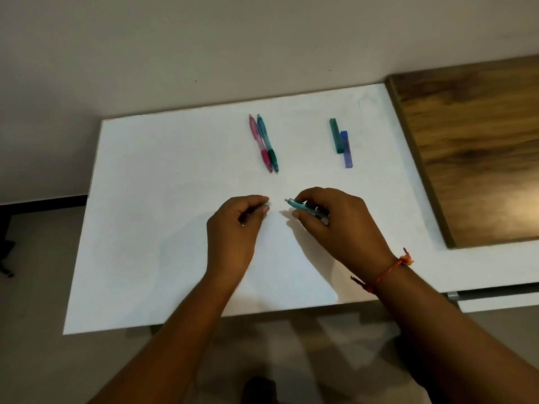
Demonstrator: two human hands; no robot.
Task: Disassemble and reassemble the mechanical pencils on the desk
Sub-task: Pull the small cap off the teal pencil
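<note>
My right hand grips a teal mechanical pencil just above the white desk, its white rear end pointing left. A short gap away, my left hand pinches a small green cap between thumb and forefinger. Further back lie a pink pencil and a blue-green pencil side by side, tips toward me.
A green lead case and a blue lead case lie at the back right of the desk. A wooden board borders the desk on the right. The wall rises behind; the floor shows at left and below.
</note>
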